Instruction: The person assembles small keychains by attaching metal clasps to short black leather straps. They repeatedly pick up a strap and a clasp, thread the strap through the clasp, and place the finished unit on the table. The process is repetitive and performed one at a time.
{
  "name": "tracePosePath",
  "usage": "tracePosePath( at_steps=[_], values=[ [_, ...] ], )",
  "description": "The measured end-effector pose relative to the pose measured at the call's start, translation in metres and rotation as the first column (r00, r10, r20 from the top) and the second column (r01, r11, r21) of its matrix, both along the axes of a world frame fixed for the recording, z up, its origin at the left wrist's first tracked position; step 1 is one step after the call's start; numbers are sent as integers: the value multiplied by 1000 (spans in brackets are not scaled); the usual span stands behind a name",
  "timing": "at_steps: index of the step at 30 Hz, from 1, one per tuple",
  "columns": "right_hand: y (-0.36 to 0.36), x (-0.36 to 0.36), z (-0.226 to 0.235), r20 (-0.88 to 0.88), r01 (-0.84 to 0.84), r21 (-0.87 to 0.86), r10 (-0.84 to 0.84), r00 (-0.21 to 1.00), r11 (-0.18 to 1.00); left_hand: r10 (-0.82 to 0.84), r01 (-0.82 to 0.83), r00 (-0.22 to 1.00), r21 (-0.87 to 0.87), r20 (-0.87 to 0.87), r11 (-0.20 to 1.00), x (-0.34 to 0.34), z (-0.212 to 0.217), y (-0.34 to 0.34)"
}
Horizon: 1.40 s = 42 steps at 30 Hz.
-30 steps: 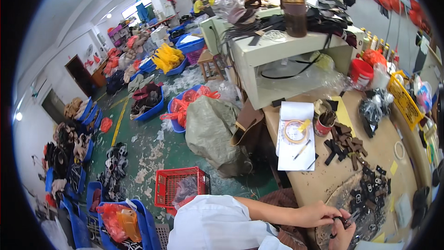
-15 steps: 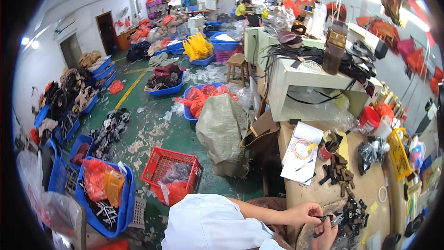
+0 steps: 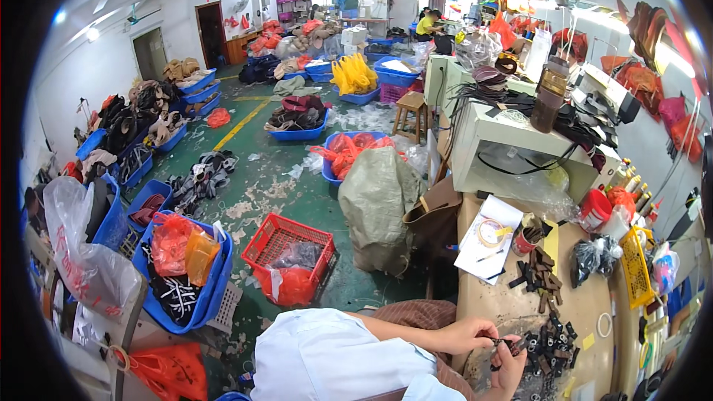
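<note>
Close together over the front of the brown work table [image 3: 587, 319], both my hands are closed around small things. My left hand [image 3: 466, 336] pinches a small dark strap piece [image 3: 496, 342] between thumb and fingers. Against it, my right hand [image 3: 509, 365] grips what looks like pliers [image 3: 521, 343]; only a short greyish end shows, the rest hidden by the fingers. Beside my right hand lies a heap of short black strap pieces with metal rings [image 3: 553, 345]. Farther back is a pile of plain brown and black strips [image 3: 542, 275].
Behind the strips are a tin [image 3: 526, 238], a white paper pad [image 3: 484, 249] with a tape roll, and a black bag [image 3: 594, 256]. A pale metal cabinet [image 3: 512, 137] stands beyond. Left on the floor are a sack [image 3: 379, 212], a red crate [image 3: 286, 252] and blue tubs [image 3: 212, 289].
The view has swung left, so the scene sits farther right. My hands stay together around the small strap piece; the silver plier jaws, plain before, are now mostly hidden.
</note>
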State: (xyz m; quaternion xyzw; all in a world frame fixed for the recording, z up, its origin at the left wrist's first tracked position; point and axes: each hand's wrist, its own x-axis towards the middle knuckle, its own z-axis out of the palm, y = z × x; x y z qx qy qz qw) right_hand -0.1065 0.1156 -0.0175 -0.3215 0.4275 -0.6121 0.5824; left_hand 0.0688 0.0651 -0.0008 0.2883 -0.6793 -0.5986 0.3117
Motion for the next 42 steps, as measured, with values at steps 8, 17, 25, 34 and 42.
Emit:
tracePosePath(
  at_steps=[8,17,25,34,42],
  values=[
    [1,-5,2,7,-33,-21,33,999,999,-18,21,999,-116,32,993,-2,4,1],
    [-4,6,0,-1,85,5,-85,996,996,-46,51,996,72,-78,996,-11,-5,-3],
    [-9,8,-9,-305,36,25,-27,952,999,-159,180,968,-95,193,979,-3,3,-29],
    [-15,-2,-19,-72,151,29,-149,986,988,-60,185,967,522,-246,832,-24,-27,-56],
    [-20,9,-25,31,202,75,-205,978,976,-24,161,968,545,-250,823,-27,-42,-50]
  ],
)
